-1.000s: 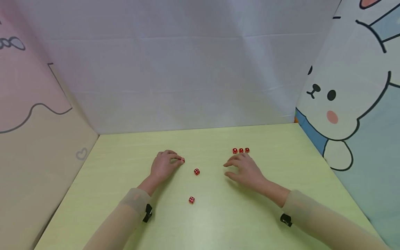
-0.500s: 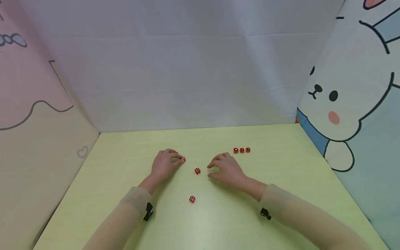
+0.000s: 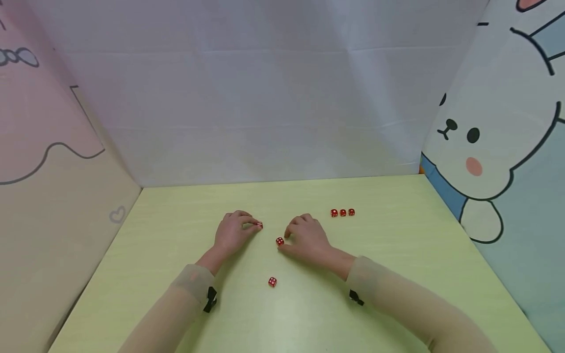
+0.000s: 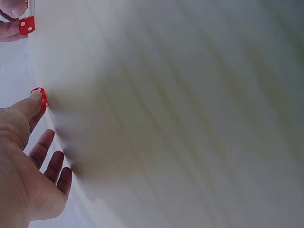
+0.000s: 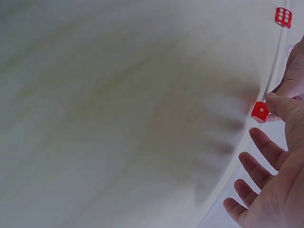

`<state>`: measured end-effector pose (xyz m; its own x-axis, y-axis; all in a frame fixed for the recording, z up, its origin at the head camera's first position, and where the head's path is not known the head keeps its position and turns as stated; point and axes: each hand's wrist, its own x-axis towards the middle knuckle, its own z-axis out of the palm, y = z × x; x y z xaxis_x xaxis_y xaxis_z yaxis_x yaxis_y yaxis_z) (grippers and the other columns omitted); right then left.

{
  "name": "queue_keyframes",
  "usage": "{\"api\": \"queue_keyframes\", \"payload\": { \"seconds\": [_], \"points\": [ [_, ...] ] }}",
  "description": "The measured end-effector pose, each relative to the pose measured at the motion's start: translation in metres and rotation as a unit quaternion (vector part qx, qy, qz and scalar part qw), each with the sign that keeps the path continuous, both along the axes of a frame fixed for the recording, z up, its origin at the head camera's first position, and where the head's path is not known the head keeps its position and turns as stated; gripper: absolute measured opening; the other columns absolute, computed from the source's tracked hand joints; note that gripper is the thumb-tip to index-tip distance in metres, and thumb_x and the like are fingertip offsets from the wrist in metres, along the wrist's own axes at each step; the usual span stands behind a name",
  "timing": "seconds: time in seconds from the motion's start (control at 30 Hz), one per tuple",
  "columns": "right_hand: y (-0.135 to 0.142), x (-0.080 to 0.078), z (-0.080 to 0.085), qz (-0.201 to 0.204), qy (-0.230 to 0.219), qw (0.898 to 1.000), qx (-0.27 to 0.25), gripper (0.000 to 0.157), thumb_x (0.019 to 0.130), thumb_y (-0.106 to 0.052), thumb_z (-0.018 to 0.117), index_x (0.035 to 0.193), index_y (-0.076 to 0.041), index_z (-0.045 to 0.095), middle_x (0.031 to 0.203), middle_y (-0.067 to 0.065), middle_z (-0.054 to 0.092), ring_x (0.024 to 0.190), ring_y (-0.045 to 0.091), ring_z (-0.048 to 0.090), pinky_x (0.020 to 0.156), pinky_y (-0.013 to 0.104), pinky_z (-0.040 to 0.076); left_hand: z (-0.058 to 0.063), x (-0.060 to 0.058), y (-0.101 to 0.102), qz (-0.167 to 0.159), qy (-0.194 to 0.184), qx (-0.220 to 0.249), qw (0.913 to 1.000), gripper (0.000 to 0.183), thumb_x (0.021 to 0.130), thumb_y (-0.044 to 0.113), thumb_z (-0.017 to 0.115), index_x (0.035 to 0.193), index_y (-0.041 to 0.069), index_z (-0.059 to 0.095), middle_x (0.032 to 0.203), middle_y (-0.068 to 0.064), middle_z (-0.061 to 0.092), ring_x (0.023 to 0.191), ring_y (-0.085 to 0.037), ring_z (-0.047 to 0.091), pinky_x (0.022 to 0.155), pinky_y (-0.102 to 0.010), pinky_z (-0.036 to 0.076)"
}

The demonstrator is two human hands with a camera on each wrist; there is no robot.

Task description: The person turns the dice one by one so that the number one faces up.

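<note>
My left hand (image 3: 234, 233) pinches a small red die (image 3: 260, 225) with white dots between thumb and forefinger, low over the table. In the left wrist view that die (image 4: 43, 99) shows as a thin red edge by the thumb tip, the other fingers spread behind. My right hand (image 3: 306, 239) is at a second red die (image 3: 280, 241), its thumb on the near side and forefinger on the far side. In the right wrist view this die (image 5: 260, 112) lies by the thumb, a small gap from the forefinger tip. The remaining fingers are loosely bent.
Three red dice (image 3: 343, 213) stand in a short row at the back right of the pale yellow-green table (image 3: 198, 201). Another red die (image 3: 272, 282) lies nearer the front. A white cloth wall (image 3: 265, 122) rises behind, and printed panels flank both sides.
My right hand has moved left from beside the row of three dice to the middle die, its thumb and forefinger coming around it. The left hand stays in place with its die.
</note>
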<state>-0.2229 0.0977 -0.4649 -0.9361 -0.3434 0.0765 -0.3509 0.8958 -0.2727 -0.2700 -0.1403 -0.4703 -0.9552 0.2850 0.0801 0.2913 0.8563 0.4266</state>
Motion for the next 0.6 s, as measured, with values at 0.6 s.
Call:
{"api": "queue_keyframes", "payload": {
  "seconds": [0.6],
  "points": [
    [-0.0089, -0.0007, 0.0044, -0.007, 0.01, 1.0, -0.015, 0.027, 0.086, -0.05, 0.078, 0.084, -0.024, 0.071, 0.115, -0.001, 0.065, 0.119, 0.026, 0.05, 0.103, 0.047, 0.042, -0.0002, -0.0009, -0.0003, -0.001, -0.002, -0.007, 1.0, 0.021, 0.095, 0.037, 0.075, 0.109, 0.022, 0.081, 0.128, -0.008, 0.066, 0.121, -0.035, 0.055, 0.105, -0.05, 0.044]
  ]
}}
